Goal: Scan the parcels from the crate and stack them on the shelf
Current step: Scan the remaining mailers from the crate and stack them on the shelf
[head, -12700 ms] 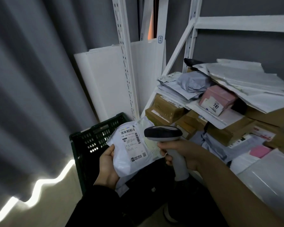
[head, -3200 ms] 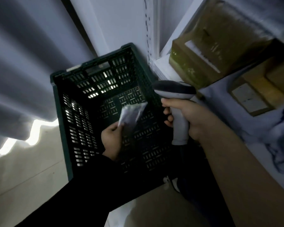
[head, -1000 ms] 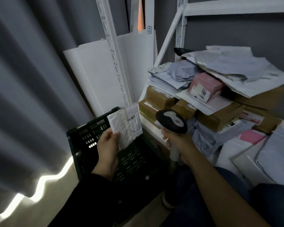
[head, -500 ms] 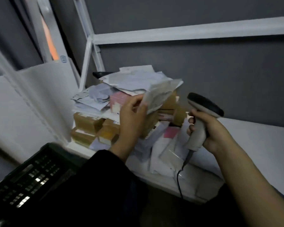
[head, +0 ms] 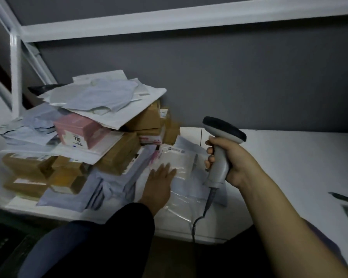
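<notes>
While the left hand (head: 161, 177) lies flat, fingers straight, on a pale flat parcel (head: 181, 159), that parcel rests on the white shelf (head: 289, 157), just right of the heaped pile of boxes and mailers (head: 100, 125). Further right, the right hand (head: 236, 163) grasps the grey scanner (head: 223, 128) by its handle, cable hanging below.

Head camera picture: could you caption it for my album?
Left hand rests flat on a parcel on the shelf; right hand grips the scanner.
</notes>
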